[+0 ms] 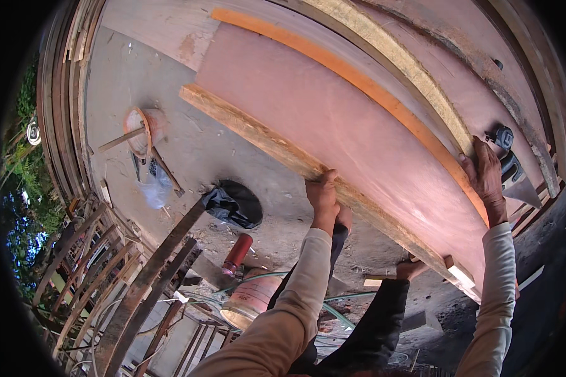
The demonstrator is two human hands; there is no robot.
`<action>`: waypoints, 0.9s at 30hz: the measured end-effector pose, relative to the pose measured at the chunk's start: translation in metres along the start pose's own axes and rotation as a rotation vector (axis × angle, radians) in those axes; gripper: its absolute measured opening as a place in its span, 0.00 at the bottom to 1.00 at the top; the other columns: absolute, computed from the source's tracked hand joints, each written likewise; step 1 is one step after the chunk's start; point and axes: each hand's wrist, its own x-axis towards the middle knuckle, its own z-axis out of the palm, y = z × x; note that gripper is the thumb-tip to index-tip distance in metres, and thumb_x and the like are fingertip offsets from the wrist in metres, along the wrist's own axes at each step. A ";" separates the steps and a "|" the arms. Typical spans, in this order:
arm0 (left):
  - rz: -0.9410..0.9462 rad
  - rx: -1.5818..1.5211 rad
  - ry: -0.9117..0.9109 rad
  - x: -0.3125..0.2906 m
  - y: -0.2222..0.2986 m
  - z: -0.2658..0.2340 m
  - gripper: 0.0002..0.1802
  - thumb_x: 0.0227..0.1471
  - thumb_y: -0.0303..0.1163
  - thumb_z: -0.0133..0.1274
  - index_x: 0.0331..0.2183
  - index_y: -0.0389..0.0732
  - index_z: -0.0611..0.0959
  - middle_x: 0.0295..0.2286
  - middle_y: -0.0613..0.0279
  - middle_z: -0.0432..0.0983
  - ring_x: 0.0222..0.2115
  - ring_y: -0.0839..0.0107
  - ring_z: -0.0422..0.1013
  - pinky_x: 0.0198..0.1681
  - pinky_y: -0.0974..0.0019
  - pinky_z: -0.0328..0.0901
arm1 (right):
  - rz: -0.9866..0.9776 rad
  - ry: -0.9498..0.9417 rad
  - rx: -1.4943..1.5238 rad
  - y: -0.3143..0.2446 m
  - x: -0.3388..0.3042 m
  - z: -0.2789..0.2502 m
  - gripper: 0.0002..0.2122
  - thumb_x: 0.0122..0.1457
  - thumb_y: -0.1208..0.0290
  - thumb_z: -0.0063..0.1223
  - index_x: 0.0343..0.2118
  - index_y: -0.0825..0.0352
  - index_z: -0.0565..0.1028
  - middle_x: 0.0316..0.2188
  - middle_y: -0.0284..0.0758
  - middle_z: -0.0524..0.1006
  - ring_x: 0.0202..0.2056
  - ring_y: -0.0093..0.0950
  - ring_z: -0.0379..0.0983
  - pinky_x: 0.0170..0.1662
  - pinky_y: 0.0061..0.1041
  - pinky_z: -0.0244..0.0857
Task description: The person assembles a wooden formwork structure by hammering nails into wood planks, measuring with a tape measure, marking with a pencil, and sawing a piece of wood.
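Note:
A rough wooden plank point(251, 133) runs diagonally along the near edge of a pinkish plywood sheet point(321, 119). My left hand point(322, 196) is closed on the plank's edge around its middle. Farther right, my right hand point(486, 174) grips the near end of a long pale wooden strip point(409, 63), thumb on one side and fingers on the other. An orange strip point(358, 88) lies on the sheet beside the pale one, its lower end close to my right wrist. Just beyond that hand lie a black tape measure point(502, 136) and a handsaw point(523, 188).
A small wood block point(460, 271) sits by the plank's right end. On the floor are an orange bucket point(146, 129) with tools, a black bucket point(242, 204), a red cylinder point(238, 252) and a pinkish tub point(251, 298). Long timbers point(151, 283) and a green hose point(338, 317) are at lower left and centre.

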 end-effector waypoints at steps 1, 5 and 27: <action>0.041 -0.022 -0.018 -0.003 -0.001 0.005 0.32 0.44 0.20 0.63 0.52 0.35 0.73 0.43 0.60 0.75 0.43 0.65 0.74 0.46 0.58 0.72 | -0.076 0.062 -0.004 0.015 -0.011 -0.001 0.25 0.63 0.61 0.58 0.54 0.77 0.69 0.44 0.52 0.77 0.46 0.50 0.75 0.50 0.45 0.68; -0.006 0.015 0.011 0.000 -0.005 0.000 0.32 0.44 0.19 0.63 0.52 0.35 0.73 0.43 0.61 0.75 0.43 0.66 0.74 0.47 0.59 0.72 | 0.034 0.168 0.015 0.006 -0.039 -0.011 0.24 0.63 0.63 0.58 0.54 0.78 0.68 0.43 0.53 0.75 0.44 0.52 0.75 0.48 0.44 0.70; -0.118 0.100 -0.046 -0.016 0.027 -0.004 0.28 0.44 0.23 0.63 0.50 0.36 0.78 0.42 0.61 0.78 0.40 0.63 0.77 0.45 0.54 0.75 | -0.211 0.105 0.046 -0.018 -0.033 -0.055 0.27 0.53 0.56 0.69 0.48 0.69 0.71 0.22 0.40 0.76 0.24 0.44 0.76 0.32 0.40 0.71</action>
